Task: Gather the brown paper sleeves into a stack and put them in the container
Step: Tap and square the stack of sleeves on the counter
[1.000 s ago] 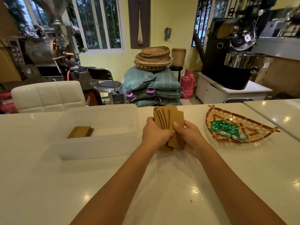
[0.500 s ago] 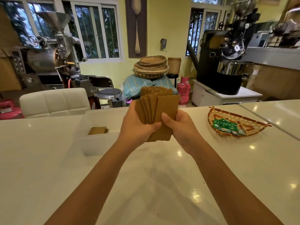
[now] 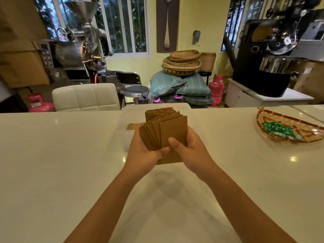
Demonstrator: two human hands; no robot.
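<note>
Several brown paper sleeves (image 3: 172,130) are fanned out upright between both hands, above the white table's middle. My left hand (image 3: 143,151) grips the fan's lower left, thumb across the front. My right hand (image 3: 189,149) grips the lower right, its thumb pressed on the front sleeve. Behind the fan stands the translucent white container (image 3: 128,111), mostly hidden by the sleeves and hands. A few brown sleeves (image 3: 131,126) lie flat inside it, only a corner showing.
A woven tray (image 3: 273,135) holding green packets (image 3: 275,129) sits on the table at the right. A white padded chair (image 3: 84,97) stands behind the table's far edge on the left. Roasting machines, sacks and baskets stand further back.
Both hands lifted the fanned sleeves off the table and brought them in front of the container. The view shifted left, so the container now sits behind the hands.
</note>
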